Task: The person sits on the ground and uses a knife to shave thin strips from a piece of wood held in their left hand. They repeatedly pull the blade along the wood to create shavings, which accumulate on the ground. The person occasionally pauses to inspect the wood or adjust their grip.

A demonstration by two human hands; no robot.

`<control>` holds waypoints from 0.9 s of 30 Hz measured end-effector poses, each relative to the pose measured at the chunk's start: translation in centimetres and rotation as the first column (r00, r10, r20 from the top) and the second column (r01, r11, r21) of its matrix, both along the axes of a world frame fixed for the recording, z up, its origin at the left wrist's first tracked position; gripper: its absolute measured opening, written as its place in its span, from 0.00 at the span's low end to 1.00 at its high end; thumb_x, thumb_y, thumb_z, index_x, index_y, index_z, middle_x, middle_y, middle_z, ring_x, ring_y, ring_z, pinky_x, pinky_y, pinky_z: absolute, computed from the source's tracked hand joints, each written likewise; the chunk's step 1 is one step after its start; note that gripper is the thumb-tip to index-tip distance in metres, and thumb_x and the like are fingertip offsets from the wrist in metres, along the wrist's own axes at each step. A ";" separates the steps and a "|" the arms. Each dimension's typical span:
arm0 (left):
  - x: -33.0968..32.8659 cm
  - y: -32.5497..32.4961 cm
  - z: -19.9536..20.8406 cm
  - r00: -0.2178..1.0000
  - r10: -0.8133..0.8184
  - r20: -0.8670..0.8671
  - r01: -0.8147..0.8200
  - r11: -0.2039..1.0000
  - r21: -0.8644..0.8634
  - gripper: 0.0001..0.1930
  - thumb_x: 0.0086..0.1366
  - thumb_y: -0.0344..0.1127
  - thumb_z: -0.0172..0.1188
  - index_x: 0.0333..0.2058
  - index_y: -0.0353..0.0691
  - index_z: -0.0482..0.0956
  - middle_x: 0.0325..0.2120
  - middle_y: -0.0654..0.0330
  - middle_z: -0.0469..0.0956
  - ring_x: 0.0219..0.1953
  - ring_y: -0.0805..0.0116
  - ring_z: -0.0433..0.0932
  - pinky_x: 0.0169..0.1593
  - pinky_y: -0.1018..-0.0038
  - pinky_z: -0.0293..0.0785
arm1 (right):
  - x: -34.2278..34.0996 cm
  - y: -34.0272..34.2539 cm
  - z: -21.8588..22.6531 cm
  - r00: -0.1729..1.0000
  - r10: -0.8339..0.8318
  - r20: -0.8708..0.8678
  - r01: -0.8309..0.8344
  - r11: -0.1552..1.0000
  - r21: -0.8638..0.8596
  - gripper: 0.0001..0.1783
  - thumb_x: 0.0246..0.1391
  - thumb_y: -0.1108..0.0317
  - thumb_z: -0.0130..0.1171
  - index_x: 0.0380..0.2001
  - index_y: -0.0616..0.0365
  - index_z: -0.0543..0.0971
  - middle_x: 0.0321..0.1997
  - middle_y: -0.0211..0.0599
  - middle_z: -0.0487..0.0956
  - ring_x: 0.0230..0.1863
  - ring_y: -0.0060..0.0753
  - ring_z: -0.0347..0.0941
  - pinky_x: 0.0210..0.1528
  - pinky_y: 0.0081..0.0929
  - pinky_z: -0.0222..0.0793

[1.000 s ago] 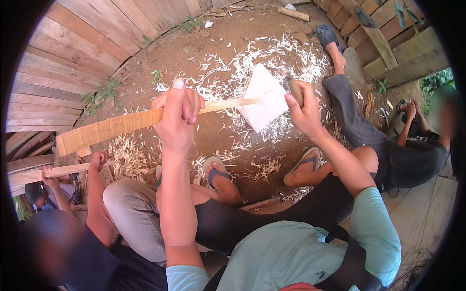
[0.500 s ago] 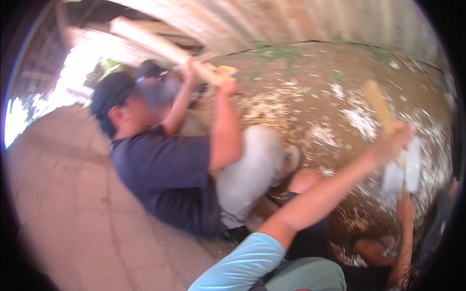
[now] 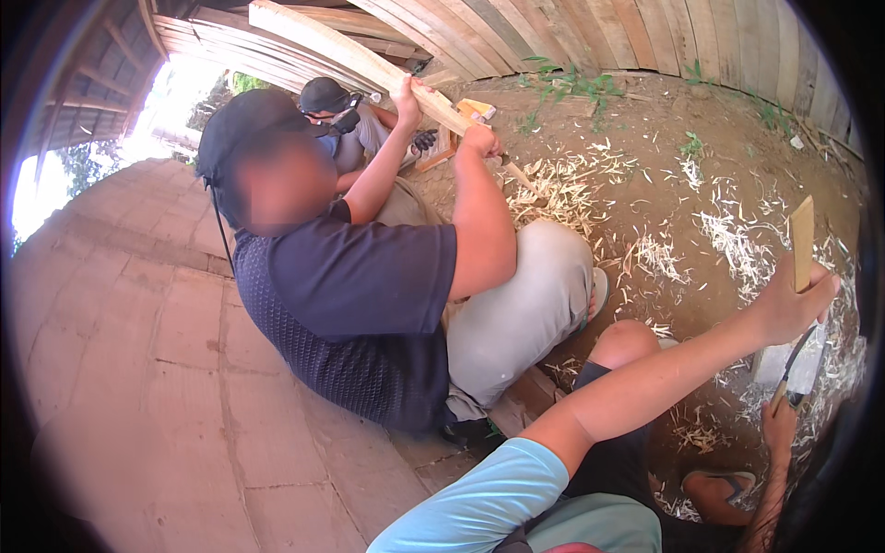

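My left hand [image 3: 798, 300] is out at the far right, its fingers closed around a flat, pale wooden strip [image 3: 803, 241] that stands up out of the grip. Below it, at the lower right, my right hand [image 3: 779, 426] is wrapped round the handle of a knife [image 3: 795, 376]. The dark, narrow blade points up toward the left hand; whether it touches the strip I cannot tell. Behind the knife lies a pale grey block [image 3: 772, 362], partly covered by my hand and the blade. White shavings [image 3: 735, 238] are scattered around it.
A co-worker [image 3: 359, 286] in a dark shirt and cap sits close on my left, holding a long wooden plank [image 3: 346, 57]. Farther back crouches another person [image 3: 343, 124]. Shavings [image 3: 562, 195] lie on the dirt. A plank wall [image 3: 627, 37] runs behind; brick paving [image 3: 184, 405] spreads left.
The view has swung a little, so the co-worker and my left arm appear farther right, and it is sharper now. The strip stands more upright; both hands keep their grip.
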State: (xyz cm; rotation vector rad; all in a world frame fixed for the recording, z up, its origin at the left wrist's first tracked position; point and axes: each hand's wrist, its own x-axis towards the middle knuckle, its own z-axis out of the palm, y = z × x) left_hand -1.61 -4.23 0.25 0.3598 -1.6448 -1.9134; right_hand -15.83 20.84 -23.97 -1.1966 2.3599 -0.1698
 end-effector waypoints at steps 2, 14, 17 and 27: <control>-0.2 0.2 -0.7 1.000 0.016 -0.027 -0.017 1.000 -0.019 0.22 0.63 0.41 0.48 0.10 0.38 0.66 0.08 0.67 0.64 0.14 0.79 0.63 0.20 0.76 0.59 | 0.2 -0.3 0.1 0.998 0.033 0.051 -0.031 0.999 -0.041 0.21 0.53 0.56 0.54 0.34 0.67 0.70 0.28 0.59 0.74 0.34 0.64 0.70 0.37 0.51 0.63; -0.8 0.7 -0.6 0.999 0.013 -0.036 -0.013 1.000 -0.007 0.22 0.62 0.41 0.49 0.11 0.37 0.67 0.08 0.66 0.66 0.14 0.79 0.65 0.21 0.76 0.61 | 0.7 -0.3 1.5 0.989 0.022 0.149 -0.025 0.999 0.020 0.20 0.52 0.57 0.56 0.32 0.67 0.70 0.28 0.59 0.74 0.34 0.64 0.70 0.36 0.51 0.63; -1.0 0.8 -0.6 0.999 0.011 -0.035 -0.012 1.000 -0.027 0.22 0.62 0.41 0.49 0.11 0.37 0.67 0.08 0.66 0.66 0.14 0.79 0.65 0.21 0.76 0.61 | 0.5 -0.1 1.3 0.987 0.028 0.160 -0.029 1.000 0.005 0.19 0.51 0.58 0.56 0.32 0.67 0.70 0.28 0.59 0.74 0.35 0.64 0.70 0.36 0.51 0.63; -0.6 0.8 0.0 0.994 0.113 -0.009 -0.114 0.993 -0.031 0.19 0.62 0.38 0.50 0.14 0.36 0.68 0.10 0.63 0.67 0.15 0.72 0.67 0.23 0.73 0.63 | 0.9 -0.1 1.9 0.995 0.047 0.090 -0.047 0.999 0.007 0.21 0.49 0.56 0.58 0.32 0.66 0.71 0.30 0.59 0.75 0.37 0.63 0.70 0.39 0.53 0.62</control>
